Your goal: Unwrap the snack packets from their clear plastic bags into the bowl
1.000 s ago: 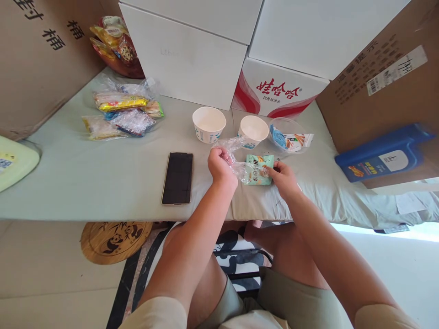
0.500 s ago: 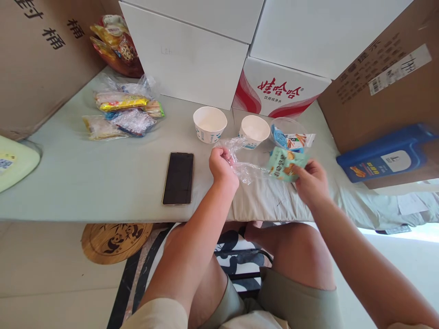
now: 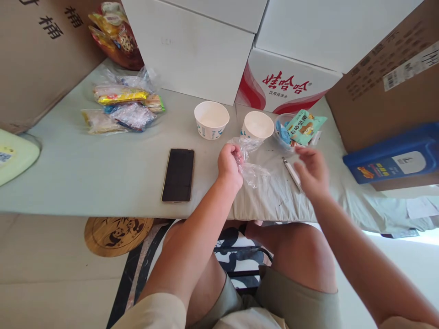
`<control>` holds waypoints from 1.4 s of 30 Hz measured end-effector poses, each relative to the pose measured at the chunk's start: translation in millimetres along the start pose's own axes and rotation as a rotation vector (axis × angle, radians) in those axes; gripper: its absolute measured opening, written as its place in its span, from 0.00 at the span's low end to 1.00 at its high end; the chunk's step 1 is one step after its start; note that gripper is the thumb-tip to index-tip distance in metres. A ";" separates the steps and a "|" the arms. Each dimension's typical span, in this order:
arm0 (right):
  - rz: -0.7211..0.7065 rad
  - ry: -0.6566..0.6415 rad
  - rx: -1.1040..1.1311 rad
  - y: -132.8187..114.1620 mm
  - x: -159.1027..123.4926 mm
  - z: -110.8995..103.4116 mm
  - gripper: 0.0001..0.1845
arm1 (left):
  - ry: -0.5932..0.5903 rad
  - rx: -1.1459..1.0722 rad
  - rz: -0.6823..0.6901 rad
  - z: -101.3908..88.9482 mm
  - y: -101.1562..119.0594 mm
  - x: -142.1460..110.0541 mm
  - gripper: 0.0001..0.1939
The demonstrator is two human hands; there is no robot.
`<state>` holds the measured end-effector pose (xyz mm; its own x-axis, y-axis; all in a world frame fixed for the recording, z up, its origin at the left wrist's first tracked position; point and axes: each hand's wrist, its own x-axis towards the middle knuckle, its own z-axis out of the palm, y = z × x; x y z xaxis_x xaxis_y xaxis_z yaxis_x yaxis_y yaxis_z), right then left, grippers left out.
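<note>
My left hand (image 3: 231, 162) is closed on a crumpled clear plastic bag (image 3: 254, 173), just in front of two white paper bowls. The larger paper bowl (image 3: 211, 119) stands to the left, the smaller paper bowl (image 3: 258, 124) to the right. My right hand (image 3: 312, 171) has its fingers apart and holds nothing, a little blurred. A white pen-like tool (image 3: 292, 173) lies on the cloth beside it. Beyond the right hand, a green snack packet (image 3: 306, 127) rests on top of a clear plastic bowl (image 3: 278, 136) with blue wrappers in it.
A black phone (image 3: 178, 175) lies left of my left forearm. Several wrapped packets (image 3: 123, 107) are piled at the back left. White boxes (image 3: 199, 55) and a red-and-white carton (image 3: 284, 84) stand behind. A blue jug (image 3: 394, 153) is at the right, a pale green container (image 3: 17, 157) at the left.
The green packet has left my right hand and now lies on the clear bowl. My right hand has opened, and the white pen-like tool shows beside it. The left hand keeps the plastic bag.
</note>
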<state>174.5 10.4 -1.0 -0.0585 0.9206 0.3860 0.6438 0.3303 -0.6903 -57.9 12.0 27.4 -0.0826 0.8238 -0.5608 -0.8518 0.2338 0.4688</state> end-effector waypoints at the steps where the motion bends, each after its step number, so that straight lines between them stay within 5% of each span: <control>1: -0.080 -0.146 0.017 -4.5 -16.0 12.8 0.24 | 0.001 0.004 0.003 -0.8 -0.4 0.3 0.11; 4: -0.209 -0.393 -0.082 -17.7 -45.5 46.8 0.33 | -0.009 0.062 0.005 -3.3 -2.9 1.7 0.11; 7: -0.165 -0.364 -0.157 -23.1 -50.2 59.1 0.22 | -0.064 0.253 0.034 -6.2 -2.6 5.9 0.06; 10: -0.142 -0.315 -0.152 -22.3 -48.0 49.2 0.12 | -0.065 0.480 0.125 -11.5 5.5 14.1 0.04; 13: -0.084 -0.259 -0.156 -22.4 -47.6 34.4 0.10 | 0.053 0.658 0.350 -19.2 18.3 16.6 0.11; 15: -0.041 -0.215 -0.167 -23.3 -47.8 27.2 0.09 | 0.083 0.811 0.630 -24.4 23.1 8.2 0.13; 18: -0.005 -0.181 -0.162 -23.6 -48.0 19.9 0.09 | -0.221 1.135 0.896 -31.9 15.9 -17.2 0.09; 21: -0.020 -0.194 -0.150 -21.8 -49.6 13.0 0.10 | -0.752 1.563 0.759 -43.1 -4.4 -38.0 0.17; 23: -0.026 -0.213 -0.149 -20.3 -52.2 8.3 0.12 | -0.899 1.805 0.703 -52.2 -14.9 -41.3 0.20; 27: -0.013 -0.258 -0.135 -15.7 -58.5 -1.1 0.18 | -0.803 2.019 0.728 -61.7 -8.2 -34.2 0.05; 34: -0.034 -0.285 -0.174 -3.0 -60.6 -19.1 0.11 | -0.438 1.734 0.755 -58.5 34.2 -40.1 0.09; 38: 0.006 -0.270 -0.037 -6.4 -59.4 -32.1 0.08 | -0.475 1.955 0.637 -66.8 44.8 -40.1 0.13; 42: 0.108 -0.284 0.162 -11.5 -61.7 -44.6 0.04 | -0.393 1.831 0.577 -74.2 50.3 -33.7 0.14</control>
<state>204.8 -59.5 10.5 -0.2211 0.9658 0.1354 0.5298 0.2355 -0.8148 -136.4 -42.3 19.2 0.2119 0.9748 -0.0701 0.7246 -0.1086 0.6806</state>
